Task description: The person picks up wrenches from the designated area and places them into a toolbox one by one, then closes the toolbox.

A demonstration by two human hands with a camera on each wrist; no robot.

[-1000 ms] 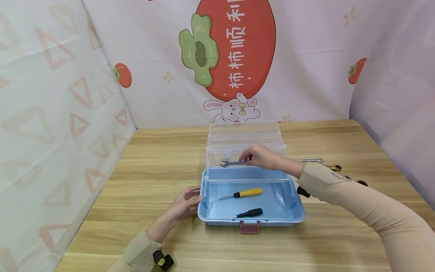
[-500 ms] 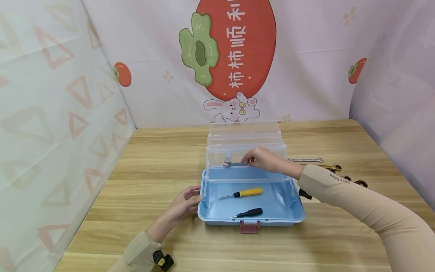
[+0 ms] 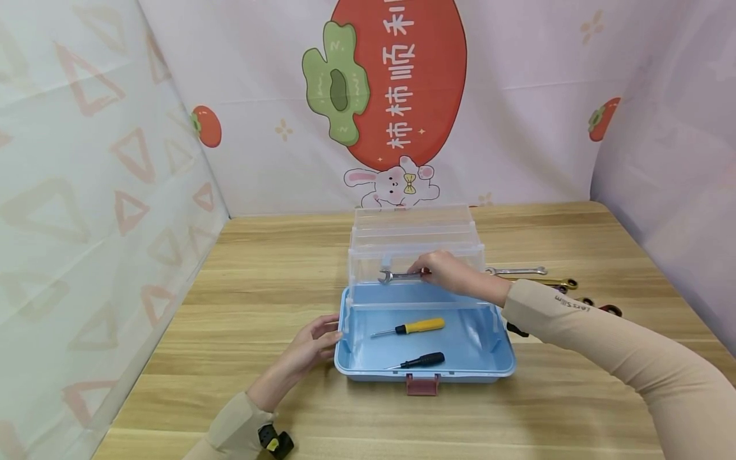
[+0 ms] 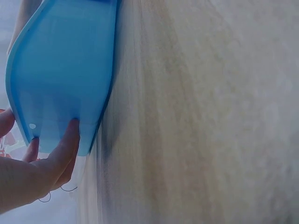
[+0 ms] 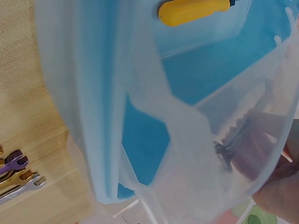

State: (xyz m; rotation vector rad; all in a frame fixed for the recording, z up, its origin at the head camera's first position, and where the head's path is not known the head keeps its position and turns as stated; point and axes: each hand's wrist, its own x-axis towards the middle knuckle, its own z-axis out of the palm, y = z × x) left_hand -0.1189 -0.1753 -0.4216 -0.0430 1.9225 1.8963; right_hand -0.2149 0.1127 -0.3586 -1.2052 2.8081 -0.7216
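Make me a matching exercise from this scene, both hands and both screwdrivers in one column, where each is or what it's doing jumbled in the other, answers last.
1. Left hand
2. Right hand
3. Yellow screwdriver
4. Black screwdriver

A. inside the blue box, nearer the clasp
B. holding a wrench
C. touching the blue box's side
D. inside the blue box, farther from the clasp

Pairs: 1-C, 2-B, 3-D, 4-A

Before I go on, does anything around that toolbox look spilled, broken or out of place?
Nothing stands out. The blue toolbox sits upright with no visible damage or spill, the yellow screwdriver and black screwdriver lie inside it, the right hand holds a wrench, and the other wrenches lie on the table.
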